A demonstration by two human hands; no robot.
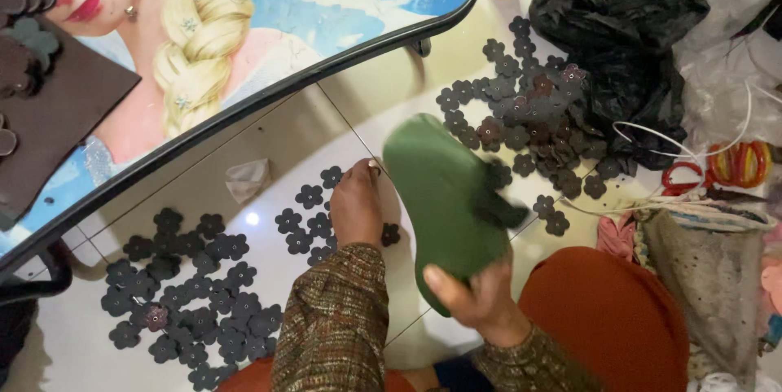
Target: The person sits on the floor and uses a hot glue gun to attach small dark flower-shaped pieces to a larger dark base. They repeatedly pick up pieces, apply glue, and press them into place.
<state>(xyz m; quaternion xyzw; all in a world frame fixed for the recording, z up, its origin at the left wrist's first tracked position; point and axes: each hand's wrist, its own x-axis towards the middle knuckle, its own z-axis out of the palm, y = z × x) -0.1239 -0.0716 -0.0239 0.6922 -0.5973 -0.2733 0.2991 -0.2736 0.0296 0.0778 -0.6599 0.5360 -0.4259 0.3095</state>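
Observation:
My right hand (481,298) grips the near end of a green slipper sole (444,197), which is blurred and held tilted above the floor. A dark flower-shaped cutout (501,205) sits on the sole's right side. My left hand (356,205) reaches down to the white floor tiles, fingers pressed among several loose dark flower cutouts (305,217). Both wrists wear patterned brown sleeves.
A pile of dark flower cutouts (191,294) lies at lower left, another pile (529,115) by a black plastic bag (619,42). A low table (269,42) with a printed cartoon top fills the upper left. Red-orange rings (725,166), white cord and a woven bag (717,278) sit at right.

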